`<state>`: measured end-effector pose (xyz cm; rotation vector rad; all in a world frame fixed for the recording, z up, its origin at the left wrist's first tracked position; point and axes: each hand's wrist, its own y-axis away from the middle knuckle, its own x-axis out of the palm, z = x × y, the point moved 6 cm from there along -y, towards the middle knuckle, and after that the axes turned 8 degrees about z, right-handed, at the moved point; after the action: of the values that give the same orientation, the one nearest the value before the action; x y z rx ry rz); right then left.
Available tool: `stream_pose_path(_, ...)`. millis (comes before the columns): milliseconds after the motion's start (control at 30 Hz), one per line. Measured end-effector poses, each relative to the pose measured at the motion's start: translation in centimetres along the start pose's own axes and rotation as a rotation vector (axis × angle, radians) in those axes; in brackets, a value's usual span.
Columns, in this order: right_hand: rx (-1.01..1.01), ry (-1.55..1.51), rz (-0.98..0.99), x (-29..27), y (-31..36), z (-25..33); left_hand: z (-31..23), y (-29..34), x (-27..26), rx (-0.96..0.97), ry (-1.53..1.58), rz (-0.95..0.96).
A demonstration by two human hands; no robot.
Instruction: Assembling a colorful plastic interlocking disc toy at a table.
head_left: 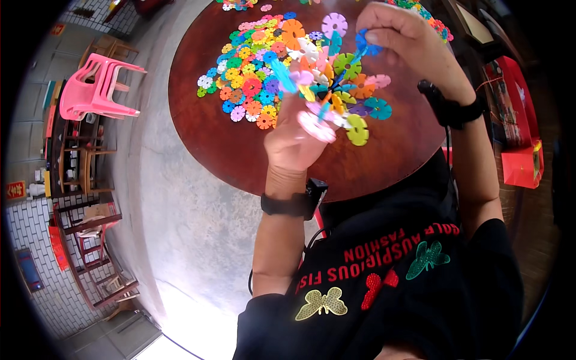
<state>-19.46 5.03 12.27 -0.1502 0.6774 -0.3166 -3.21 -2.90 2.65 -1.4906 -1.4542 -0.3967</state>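
My left hand [291, 144] is closed around the underside of a branching cluster of slotted plastic discs [347, 66], in green, orange, purple, pink, white and other colours. The cluster is held above the round table and partly covers my fingers. At its upper right, my right hand [405, 42] pinches a blue slotted disc [368, 48] that meets the end of one branch; I cannot tell whether it is locked in place. A wide pile of loose, flower-shaped discs [243, 75] lies on the table beyond and left of my left hand.
The round table [222, 150] has a dark reddish-brown top. More discs [435, 27] lie near its far right edge. Stacked pink plastic chairs [99, 87] stand on the concrete floor at left. A red bag [522, 162] is at the right.
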Motion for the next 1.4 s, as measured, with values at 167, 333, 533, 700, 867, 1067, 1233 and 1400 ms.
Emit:
stream_pose_path(167, 0.110, -0.088, 0.166, 1.1, -1.8, 1.8, -0.6, -0.6, 0.3, 0.129, 0.208, -0.323)
stream_pose_path(333, -0.335, 0.124, 0.193, 2.9, -2.9, 2.1, 1.2, -0.3, 0.1, -0.166, 0.072, -0.134)
stream_pose_path(533, -0.159, 0.128, 0.187, 3.3, -3.2, 1.1, 1.3, -0.4, -0.4, -0.077, -0.077, -0.116)
stream_pose_path(700, -0.203, 0.304, -0.116, 1.6, -0.1, -2.3, 0.1, 0.0, -0.9, -0.015, -0.025, -0.213)
stream_pose_path(867, -0.097, 0.645, 0.217, 6.5, 5.4, -7.9, -0.8, 0.4, -1.3, 0.066, 0.097, -0.190)
stream_pose_path(1067, 0.208, 0.628, 0.196, 8.6, 6.7, -9.2, -1.0, 0.4, -1.8, 0.113, 0.074, -0.223)
stream_pose_path(1233, 0.195, 0.528, 0.217, 8.2, 6.4, -10.0, -0.2, 0.8, -2.6, 0.106, 0.138, -0.266)
stream_pose_path(1400, 0.206, 0.413, 0.247, 7.8, 5.9, -10.5, -0.1, 0.9, -3.1, 0.125, 0.120, -0.351)
